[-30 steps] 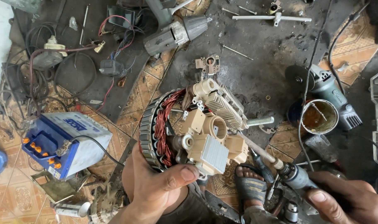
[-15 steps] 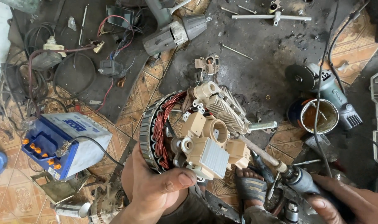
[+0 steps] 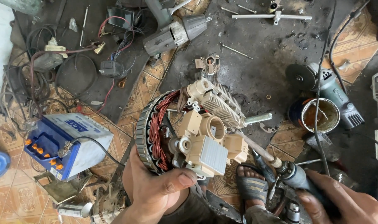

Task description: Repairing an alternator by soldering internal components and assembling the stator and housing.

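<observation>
The left hand (image 3: 155, 188) grips a round alternator stator with copper-red windings and a beige plastic rectifier block bolted to it (image 3: 189, 132), thumb pressed over the block's lower edge and fingers wrapped behind the ribbed steel ring. It holds the assembly tilted up off the floor at the centre of the view, terminals facing the person, probably so the joints are in plain sight and steady.

From about four o'clock the right hand (image 3: 342, 203) closes around the dark handle of a corded soldering iron (image 3: 280, 164), held like a pen; its long shaft slants up toward ten o'clock so the tip meets the right side of the rectifier block. The low, angled hold seems to keep the cord clear of the work.

At eight o'clock from the stator sits a blue-and-white box-shaped battery (image 3: 66, 143) with a black lead running to it. At three o'clock stands an open round tin of amber paste (image 3: 315, 116), within easy reach, just in front of a green angle grinder (image 3: 330, 93). A grey electric drill (image 3: 176, 33) lies at twelve o'clock. A sandalled foot (image 3: 251, 186) rests just below the assembly.
</observation>
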